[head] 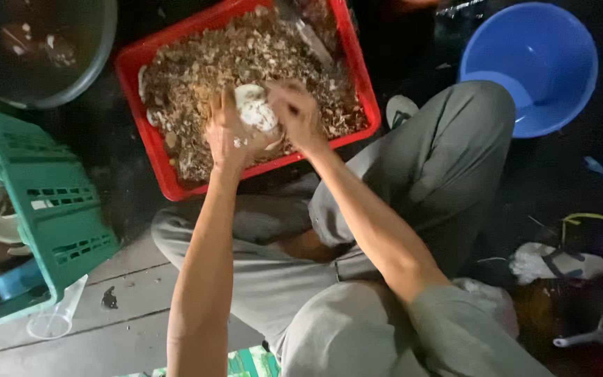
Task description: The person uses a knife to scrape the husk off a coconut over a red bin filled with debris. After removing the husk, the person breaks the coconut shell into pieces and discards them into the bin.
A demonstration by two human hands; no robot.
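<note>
My left hand (228,136) and my right hand (300,115) are together over a red plastic crate (149,150). Between them they hold a whitish rounded piece (256,112), pale and shell-like; what it is I cannot tell. The crate is full of brown and pale scraps (204,77). Both forearms reach forward from my lap, over my grey trousers (427,160).
A blue plastic basin (535,66) stands at the upper right, a dark round tub (43,49) at the upper left. A green crate (54,202) sits on the left, with a clear plastic cup (57,318) below it. A white sandal (556,264) lies at the right.
</note>
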